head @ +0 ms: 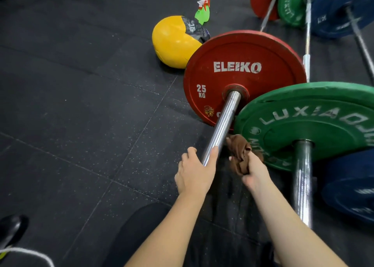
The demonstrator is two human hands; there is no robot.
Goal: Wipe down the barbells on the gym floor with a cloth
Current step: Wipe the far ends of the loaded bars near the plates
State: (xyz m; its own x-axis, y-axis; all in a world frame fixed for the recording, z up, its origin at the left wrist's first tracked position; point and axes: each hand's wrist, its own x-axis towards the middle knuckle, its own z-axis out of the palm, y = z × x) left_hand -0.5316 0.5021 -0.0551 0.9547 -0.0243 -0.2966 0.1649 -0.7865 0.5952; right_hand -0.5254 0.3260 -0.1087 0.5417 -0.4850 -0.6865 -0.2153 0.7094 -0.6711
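Chrome on the nearest barbell (pixel 222 123): a smooth round sleeve with fine lengthwise streaks of light, slanting from the hub of a red plate (pixel 253 48) down to the left hand (pixel 194 171). Gripped at its near end by that hand, thumb on one side, fingers curled round the other.

Red plate matt and scuffed, a thick disc with a raised rim, standing on the floor (pixel 81 105); white lettering ELEIKO and 25 KG, chipped in places.

Brown cloth (pixel 238 147) soft, bunched into twisted folds, clenched in the right hand (pixel 255 171), just beside the sleeve and against the edge of a green plate (pixel 303 125). Contact between cloth and sleeve hard to judge.

Green plate rubbery, worn pale along its raised letters, cut off by the right edge. Second bar (pixel 302 175) of duller, mottled steel through its hub. Beside it a blue plate (pixel 350 186), blurred and cropped.

Floor of black rubber tiles, flecked with pale specks. Yellow ball (pixel 172 40) with a dark panel, partly hidden behind the red plate. Two green spray bottles (pixel 202 14) behind it. Further plates (pixel 291 3) and thin bars at top right, blurred and cropped.
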